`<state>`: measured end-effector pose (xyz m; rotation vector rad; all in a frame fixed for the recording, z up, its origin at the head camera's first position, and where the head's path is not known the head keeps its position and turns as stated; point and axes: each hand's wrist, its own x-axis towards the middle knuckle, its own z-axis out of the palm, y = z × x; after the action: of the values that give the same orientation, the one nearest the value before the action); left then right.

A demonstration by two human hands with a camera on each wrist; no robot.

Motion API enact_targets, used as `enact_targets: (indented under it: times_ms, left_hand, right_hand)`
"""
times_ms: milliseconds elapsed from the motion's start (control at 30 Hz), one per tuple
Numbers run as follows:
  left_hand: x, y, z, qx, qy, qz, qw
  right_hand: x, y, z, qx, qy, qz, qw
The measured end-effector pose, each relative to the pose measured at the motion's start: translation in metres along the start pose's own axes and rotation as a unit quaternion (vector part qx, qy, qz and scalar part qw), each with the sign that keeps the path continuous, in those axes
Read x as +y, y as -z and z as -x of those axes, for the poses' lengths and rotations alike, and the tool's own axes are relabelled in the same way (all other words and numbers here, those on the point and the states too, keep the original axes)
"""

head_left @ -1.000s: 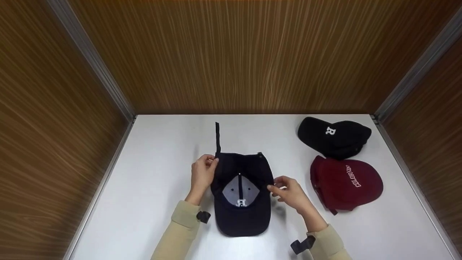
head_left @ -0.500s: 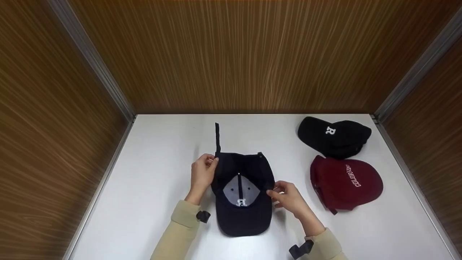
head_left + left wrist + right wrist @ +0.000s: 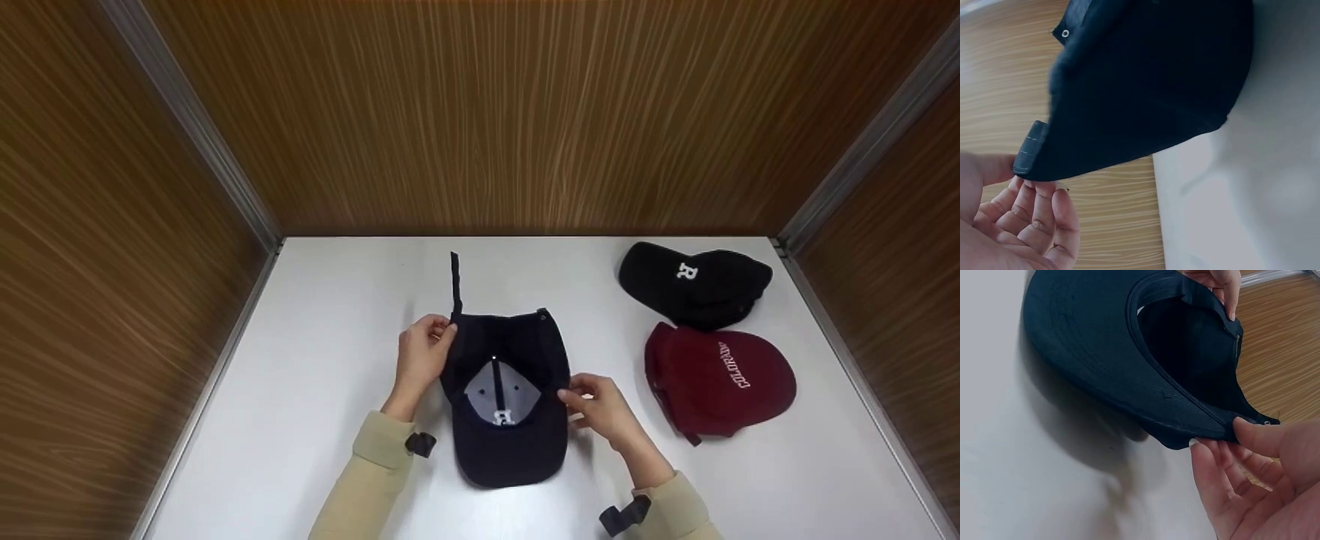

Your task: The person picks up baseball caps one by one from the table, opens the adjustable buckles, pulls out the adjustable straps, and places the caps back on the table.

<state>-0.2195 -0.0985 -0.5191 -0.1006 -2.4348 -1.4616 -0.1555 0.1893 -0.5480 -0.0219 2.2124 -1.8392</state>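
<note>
A dark navy baseball cap [image 3: 510,457] lies crown-down between the two hands in the head view, its hollow facing up and its brim toward the person. A white R shows on the lit inner panel. The left hand [image 3: 421,356] pinches the back left edge of the cap, where a loose strap [image 3: 455,281] points away. On the other side, the right hand [image 3: 601,409] pinches the cap's rim near the brim. In the right wrist view the thumb [image 3: 1261,439] lies on the inner side, with fingers underneath. The strap's small eyelet side is at the back right corner.
A black cap [image 3: 697,289] with a white R lies at the back right of the white table [image 3: 315,300]. In front of it is a dark red cap [image 3: 720,379] with white lettering. Wood-grain walls [image 3: 525,120] enclose the table at the back and sides.
The navy cap has shifted slightly right and away from the person. The right hand's grip has slid a little toward the brim. The other caps have stayed put.
</note>
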Motion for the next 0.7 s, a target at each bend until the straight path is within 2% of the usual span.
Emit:
enact_targets:
  times_ms: [167, 433, 700]
  left_hand:
    - [0.009, 0.005, -0.003, -0.018, 0.001, 0.003, 0.9998]
    - [0.028, 0.017, -0.009, -0.032, -0.001, -0.006, 0.9995]
    - [0.050, 0.034, -0.018, -0.065, 0.015, -0.071, 0.9952]
  right_hand:
    - [0.010, 0.003, -0.006, 0.007, -0.002, -0.001, 1.0000]
    - [0.000, 0.009, -0.010, 0.015, 0.011, 0.009, 0.9998]
    - [-0.019, 0.017, -0.014, 0.017, 0.042, 0.033, 0.9984]
